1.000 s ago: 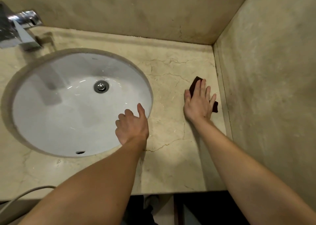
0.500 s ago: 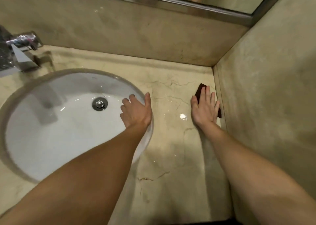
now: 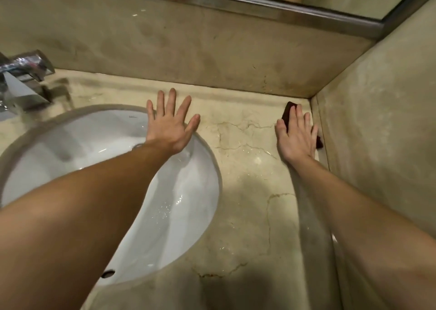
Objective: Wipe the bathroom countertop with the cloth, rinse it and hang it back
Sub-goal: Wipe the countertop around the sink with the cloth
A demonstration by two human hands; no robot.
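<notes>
Cloth (image 3: pixel 288 114), pressed under the flat, straight-fingered right hand (image 3: pixel 296 135), has moved back into the far right corner of the countertop (image 3: pixel 243 191); the left hand (image 3: pixel 168 123), now spread and empty, lies at the sink (image 3: pixel 184 203) rim; wiping seems unfinished.

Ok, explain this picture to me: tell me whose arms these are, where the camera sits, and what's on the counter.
No machine here: these are a person's two bare arms, filmed by a wide-angle camera worn on their head, looking down. The surface is a beige marble countertop with a white sink set into it and a chrome faucet at far left. The right hand presses a dark cloth flat in the far right corner, beside the wall. The left hand holds nothing; its fingers are spread by the sink's far rim.
</notes>
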